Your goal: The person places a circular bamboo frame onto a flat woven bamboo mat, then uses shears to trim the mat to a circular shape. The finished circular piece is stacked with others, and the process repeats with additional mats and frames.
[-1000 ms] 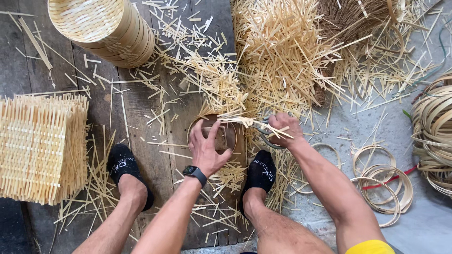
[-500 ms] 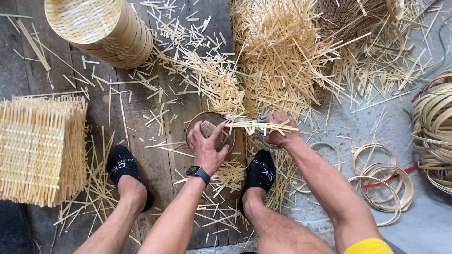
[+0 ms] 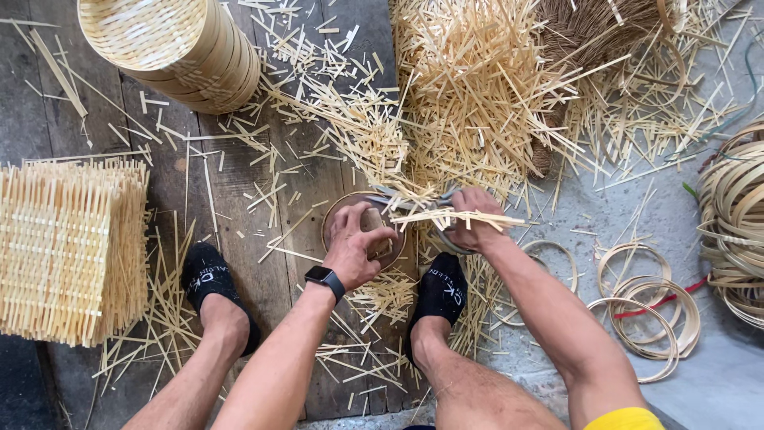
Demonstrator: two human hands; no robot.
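The left hand (image 3: 354, 251) curls its fingers (image 3: 344, 219) partly closed over the rim of one small round basket (image 3: 334, 219), which sits on the wooden floor (image 3: 239, 183) between the two black-socked feet. Just right of it, the right hand (image 3: 473, 219) is clenched tight around one bundle of thin bamboo strips (image 3: 458, 216) that juts out to the right; metal blades show at the bundle's left end, touching the basket's far edge. Far left stands one stack of round woven trays (image 3: 171, 48); at the left, one pile of square woven mats (image 3: 68, 247). About five loose bamboo rings (image 3: 645, 310) lie near right. One large heap of strips (image 3: 477, 87) lies beyond the hands.
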